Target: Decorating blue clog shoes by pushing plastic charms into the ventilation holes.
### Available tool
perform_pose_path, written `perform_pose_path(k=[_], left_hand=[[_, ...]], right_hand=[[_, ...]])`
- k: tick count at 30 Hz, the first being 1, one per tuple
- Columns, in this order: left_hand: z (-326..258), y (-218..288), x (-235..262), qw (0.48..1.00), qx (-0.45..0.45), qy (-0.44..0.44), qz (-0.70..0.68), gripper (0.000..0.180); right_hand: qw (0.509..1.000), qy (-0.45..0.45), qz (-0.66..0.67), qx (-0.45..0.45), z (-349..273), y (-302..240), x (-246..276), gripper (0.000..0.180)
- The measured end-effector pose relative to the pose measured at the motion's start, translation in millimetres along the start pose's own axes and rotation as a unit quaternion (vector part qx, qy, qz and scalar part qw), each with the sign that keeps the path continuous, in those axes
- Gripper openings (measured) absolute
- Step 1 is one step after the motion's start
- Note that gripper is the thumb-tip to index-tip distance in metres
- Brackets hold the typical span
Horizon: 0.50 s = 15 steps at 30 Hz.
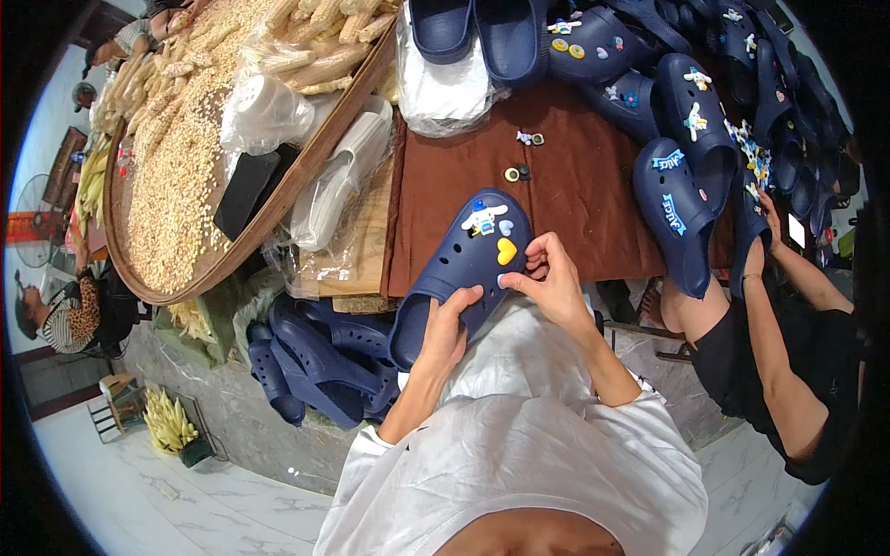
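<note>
A navy clog (448,268) with round holes is held in front of me, toe pointing away and a little to the right. My left hand (445,332) grips it near the opening, thumb on top and the other fingers hidden inside or beneath. On the clog's upper sit a white cartoon-figure charm (484,220), a pale heart charm (505,227) and a yellow heart charm (505,251). At the clog's right edge my right hand (550,281) has its thumb and index finger pinched together; what lies between them, if anything, is hidden. Small loose charms (529,138) lie on the brown cloth beyond the toe.
Brown cloth (593,195) covers the table. A woven tray (306,139) of corn kernels and cobs stands at the left, a bagged white shoe (343,176) beside it. Decorated navy clogs (674,208) crowd the right; more clogs (315,361) hang low left. A co-worker's arm (774,343) reaches in.
</note>
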<state>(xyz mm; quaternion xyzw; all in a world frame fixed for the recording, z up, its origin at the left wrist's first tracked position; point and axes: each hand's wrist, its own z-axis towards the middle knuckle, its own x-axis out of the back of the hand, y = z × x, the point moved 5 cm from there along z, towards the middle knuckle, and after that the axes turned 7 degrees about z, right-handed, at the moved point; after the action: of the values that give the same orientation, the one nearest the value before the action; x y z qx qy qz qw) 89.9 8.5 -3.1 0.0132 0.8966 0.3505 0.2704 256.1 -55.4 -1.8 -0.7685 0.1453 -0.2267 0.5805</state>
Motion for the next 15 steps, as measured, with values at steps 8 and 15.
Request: perform_pose_path(k=[8,15], left_hand=[[8,-8,5,0.998,0.026,-0.033,-0.035,0.049],[-1,4,2,0.999,-0.007,-0.043,0.026,0.058]], right_hand=[[0.999,0.008,0.04,0.022,2,18,-1,0.057],[0.982,0.083,-0.033,0.168,28,1,17,0.009]])
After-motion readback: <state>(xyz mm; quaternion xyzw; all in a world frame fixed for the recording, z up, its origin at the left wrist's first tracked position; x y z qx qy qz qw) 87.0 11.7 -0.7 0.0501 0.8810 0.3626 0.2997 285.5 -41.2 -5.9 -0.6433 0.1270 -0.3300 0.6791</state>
